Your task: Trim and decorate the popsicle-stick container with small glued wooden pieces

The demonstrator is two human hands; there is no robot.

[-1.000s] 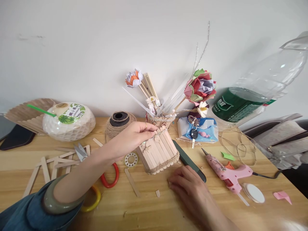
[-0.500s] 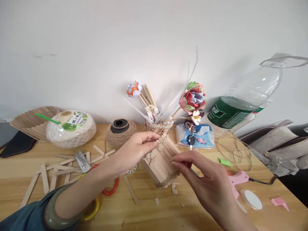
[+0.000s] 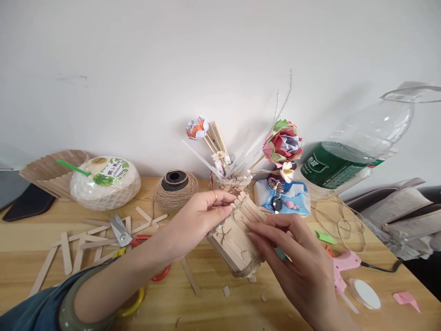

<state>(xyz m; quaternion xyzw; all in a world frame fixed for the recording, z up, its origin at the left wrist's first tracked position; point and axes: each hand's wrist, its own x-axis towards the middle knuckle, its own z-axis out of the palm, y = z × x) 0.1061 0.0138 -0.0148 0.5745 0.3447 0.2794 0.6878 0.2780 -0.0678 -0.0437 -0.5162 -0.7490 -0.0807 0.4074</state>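
Observation:
A box made of wooden craft sticks [image 3: 237, 246] is tilted over the table, with twine and beaded trim along its rim and small wood pieces stuck on its face. My left hand [image 3: 201, 216] grips its upper rim, thumb on the outside and fingers over the edge. Against the box's front face, the thumb and fingertips of my right hand [image 3: 292, 253] are pressed together; anything between them is too small or hidden to make out. Behind the box stands a twine-trimmed holder [image 3: 237, 184] with a paper flower [image 3: 283, 142] and sticks in it.
Scissors [image 3: 121, 230] and loose craft sticks [image 3: 65, 253] lie at left, near a twine spool [image 3: 175, 188] and a white coconut [image 3: 106, 184]. At right are a pink glue gun [image 3: 344, 266], white discs [image 3: 365, 294], a tissue pack [image 3: 296, 197] and a large plastic bottle [image 3: 337, 161].
My right fingertips have come onto the box's face, with the fingers now lying closer against it. My left hand keeps its grip on the rim. The whole view has shifted slightly.

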